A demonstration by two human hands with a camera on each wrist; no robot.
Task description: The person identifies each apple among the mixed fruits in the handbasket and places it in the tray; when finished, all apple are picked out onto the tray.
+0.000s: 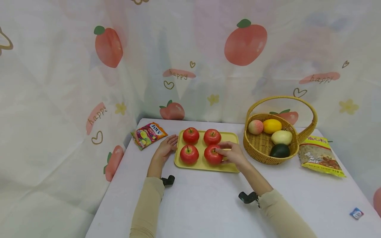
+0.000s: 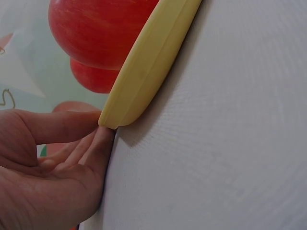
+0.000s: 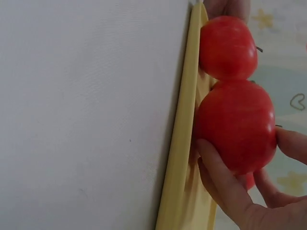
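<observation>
Several red apples sit on a yellow tray (image 1: 205, 168) in the middle of the table. My right hand (image 1: 233, 154) holds the front right apple (image 1: 212, 155), its thumb and fingers spread round the fruit; the right wrist view shows this apple (image 3: 237, 127) low over the tray floor. At the tray's left end, my left hand (image 1: 166, 147) pinches the rim. In the left wrist view its thumb lies against the tray edge (image 2: 144, 72), with the fingers just below. Beside the held fruit is the front left apple (image 1: 189, 154); two more apples stand behind, one of them (image 1: 191, 135) at back left.
A wicker basket (image 1: 253, 150) with a tall handle stands on the right, holding a peach, a lemon and other fruit. Next to it lies a yellow food bag (image 1: 319, 155). A candy bag (image 1: 148, 135) lies at back left, and a small blue packet (image 1: 356, 213) at front right.
</observation>
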